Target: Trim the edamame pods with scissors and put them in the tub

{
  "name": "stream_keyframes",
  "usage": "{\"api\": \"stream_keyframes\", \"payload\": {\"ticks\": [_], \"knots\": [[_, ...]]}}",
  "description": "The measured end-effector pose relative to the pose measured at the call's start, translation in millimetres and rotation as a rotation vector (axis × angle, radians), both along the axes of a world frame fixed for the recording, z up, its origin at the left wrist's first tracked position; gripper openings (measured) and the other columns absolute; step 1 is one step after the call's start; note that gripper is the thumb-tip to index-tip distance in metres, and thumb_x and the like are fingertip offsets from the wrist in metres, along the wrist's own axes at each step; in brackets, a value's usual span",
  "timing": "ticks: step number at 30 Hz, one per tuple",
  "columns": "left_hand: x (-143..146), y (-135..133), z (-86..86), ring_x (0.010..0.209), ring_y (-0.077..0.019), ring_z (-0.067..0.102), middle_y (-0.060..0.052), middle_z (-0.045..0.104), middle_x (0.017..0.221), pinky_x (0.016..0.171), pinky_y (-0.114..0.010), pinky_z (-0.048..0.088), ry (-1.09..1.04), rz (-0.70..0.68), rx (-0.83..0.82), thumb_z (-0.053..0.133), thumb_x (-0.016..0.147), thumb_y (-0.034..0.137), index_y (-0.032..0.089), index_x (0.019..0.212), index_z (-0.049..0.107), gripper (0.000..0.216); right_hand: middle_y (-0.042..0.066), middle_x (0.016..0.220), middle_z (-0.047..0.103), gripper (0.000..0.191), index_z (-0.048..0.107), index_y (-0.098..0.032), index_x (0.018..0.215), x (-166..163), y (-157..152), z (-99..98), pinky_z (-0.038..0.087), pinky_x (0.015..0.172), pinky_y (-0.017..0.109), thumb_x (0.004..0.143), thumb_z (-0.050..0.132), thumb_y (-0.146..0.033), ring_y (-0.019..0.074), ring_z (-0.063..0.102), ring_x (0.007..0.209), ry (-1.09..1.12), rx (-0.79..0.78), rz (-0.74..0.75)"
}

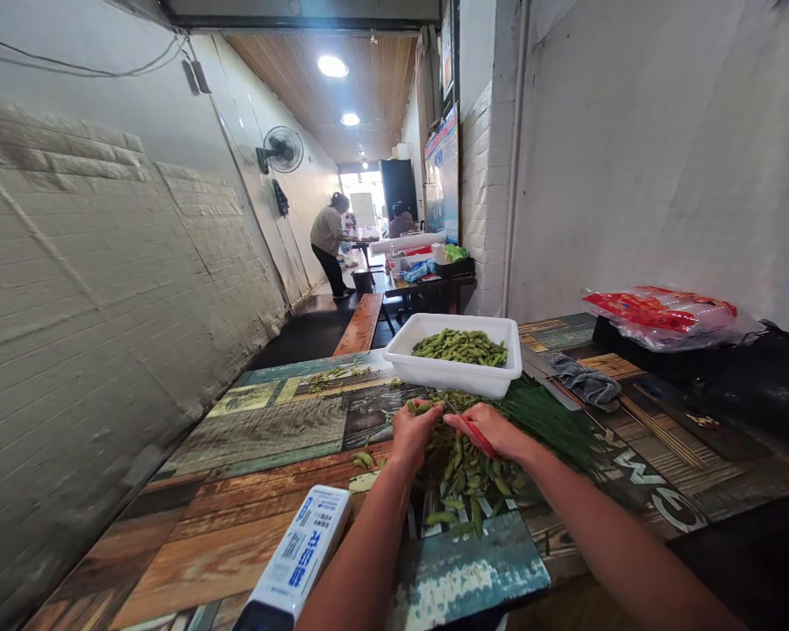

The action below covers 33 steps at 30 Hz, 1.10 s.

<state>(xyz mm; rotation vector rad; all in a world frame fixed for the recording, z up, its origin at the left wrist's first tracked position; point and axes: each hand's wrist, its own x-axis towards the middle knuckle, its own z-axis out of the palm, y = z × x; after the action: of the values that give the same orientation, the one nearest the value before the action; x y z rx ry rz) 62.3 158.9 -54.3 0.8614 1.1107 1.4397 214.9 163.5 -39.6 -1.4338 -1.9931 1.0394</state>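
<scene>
My left hand point(415, 431) is closed round a green edamame pod point(421, 407), just in front of the white tub. In my right hand point(490, 428) are red-handled scissors point(479, 436), their blades pointing left toward the pod. Whether the blades touch the pod I cannot tell. Below both hands spreads a loose pile of edamame pods point(464, 473) on the wood-patterned table point(263, 429). The white plastic tub point(452, 379) behind my hands holds many more pods point(460, 347).
Long green leaves point(545, 421) lie right of the pile, beside a knife point(556, 386), a grey cloth point(584, 381) and wooden skewers point(664, 429). A white printed box point(302, 543) lies near my left forearm. Plastic bags point(671, 315) sit at right. A person point(330, 237) stands farther back.
</scene>
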Motion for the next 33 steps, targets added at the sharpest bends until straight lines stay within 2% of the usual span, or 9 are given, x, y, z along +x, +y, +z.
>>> {"api": "stream_keyframes", "payload": {"ticks": [5, 9, 12, 15, 18, 20, 22, 26, 33], "knots": [[-9, 2, 7.3, 0.044, -0.0044, 0.039, -0.001, 0.061, 0.068, 0.042, -0.018, 0.023, -0.074, 0.022, -0.031, 0.077, 0.044, 0.026, 0.014, 0.066, 0.051, 0.037, -0.004, 0.040, 0.041, 0.064, 0.047, -0.018, 0.056, 6, 3, 5.9, 0.026, 0.040, 0.022, 0.070, 0.044, -0.081, 0.0080, 0.038, 0.036, 0.007, 0.003, -0.024], [-26, 8, 9.4, 0.038, -0.0049, 0.030, 0.003, 0.054, 0.059, 0.039, -0.019, 0.014, -0.019, 0.005, -0.058, 0.065, 0.058, 0.031, 0.015, 0.079, 0.056, 0.028, -0.004, 0.040, 0.043, 0.064, 0.042, -0.020, 0.055, 10, 8, 3.7, 0.028, 0.040, 0.022, 0.072, 0.042, -0.081, 0.0086, 0.040, 0.035, 0.021, -0.012, -0.020], [-37, 12, 5.3, 0.041, -0.0087, 0.037, 0.002, 0.052, 0.054, 0.043, -0.020, 0.026, 0.353, 0.092, 0.012, 0.057, 0.074, 0.035, 0.014, 0.083, 0.061, 0.023, -0.004, 0.039, 0.041, 0.064, 0.040, -0.020, 0.053, 11, 10, 0.2, 0.025, 0.039, 0.022, 0.071, 0.043, -0.081, 0.0081, 0.038, 0.035, 0.018, -0.012, -0.018], [-40, 10, 1.0, 0.066, -0.0171, 0.059, -0.007, 0.065, 0.070, 0.061, -0.025, 0.041, 0.906, 0.118, 0.149, 0.052, 0.084, 0.032, 0.014, 0.092, 0.069, 0.026, -0.005, 0.039, 0.039, 0.064, 0.037, -0.020, 0.051, 11, 9, 1.1, 0.023, 0.040, 0.022, 0.070, 0.045, -0.081, 0.0071, 0.035, 0.036, 0.007, -0.004, -0.014], [-32, 2, 1.9, 0.092, -0.0241, 0.064, -0.010, 0.070, 0.098, 0.075, -0.030, 0.044, 1.360, -0.045, 0.225, 0.051, 0.086, 0.022, 0.023, 0.112, 0.067, 0.031, -0.004, 0.041, 0.040, 0.064, 0.039, -0.020, 0.052, 11, 6, 5.6, 0.022, 0.042, 0.022, 0.069, 0.045, -0.081, 0.0072, 0.035, 0.038, -0.009, 0.012, -0.002], [-22, -2, 6.3, 0.096, -0.0272, 0.064, -0.011, 0.070, 0.101, 0.077, -0.032, 0.046, 1.566, -0.147, 0.191, 0.049, 0.085, 0.016, 0.024, 0.109, 0.069, 0.032, -0.004, 0.042, 0.040, 0.064, 0.040, -0.020, 0.053, 10, 5, 8.1, 0.022, 0.043, 0.023, 0.069, 0.045, -0.082, 0.0076, 0.036, 0.040, -0.019, 0.020, -0.007], [-12, -6, 12.6, 0.096, -0.0295, 0.065, -0.014, 0.070, 0.100, 0.076, -0.034, 0.047, 1.689, -0.181, 0.100, 0.045, 0.085, 0.012, 0.020, 0.102, 0.071, 0.032, -0.004, 0.042, 0.040, 0.065, 0.041, -0.019, 0.052, 10, 5, 9.4, 0.022, 0.044, 0.023, 0.069, 0.044, -0.082, 0.0080, 0.036, 0.041, -0.031, 0.024, -0.011], [2, -8, 22.8, 0.095, -0.0309, 0.065, -0.019, 0.068, 0.099, 0.075, -0.034, 0.049, 1.775, -0.189, -0.050, 0.039, 0.087, 0.008, 0.012, 0.095, 0.070, 0.033, -0.003, 0.043, 0.041, 0.066, 0.045, -0.018, 0.052, 9, 4, 9.8, 0.022, 0.046, 0.023, 0.070, 0.044, -0.082, 0.0080, 0.037, 0.043, -0.052, 0.043, -0.019], [-2, -5, 19.5, 0.093, -0.0296, 0.066, -0.020, 0.068, 0.097, 0.074, -0.032, 0.048, 1.733, -0.147, -0.078, 0.039, 0.085, 0.006, 0.011, 0.092, 0.070, 0.032, -0.003, 0.045, 0.043, 0.064, 0.048, -0.018, 0.055, 10, 4, 12.2, 0.022, 0.046, 0.024, 0.071, 0.046, -0.079, 0.0082, 0.037, 0.044, -0.081, 0.055, -0.015]]}}
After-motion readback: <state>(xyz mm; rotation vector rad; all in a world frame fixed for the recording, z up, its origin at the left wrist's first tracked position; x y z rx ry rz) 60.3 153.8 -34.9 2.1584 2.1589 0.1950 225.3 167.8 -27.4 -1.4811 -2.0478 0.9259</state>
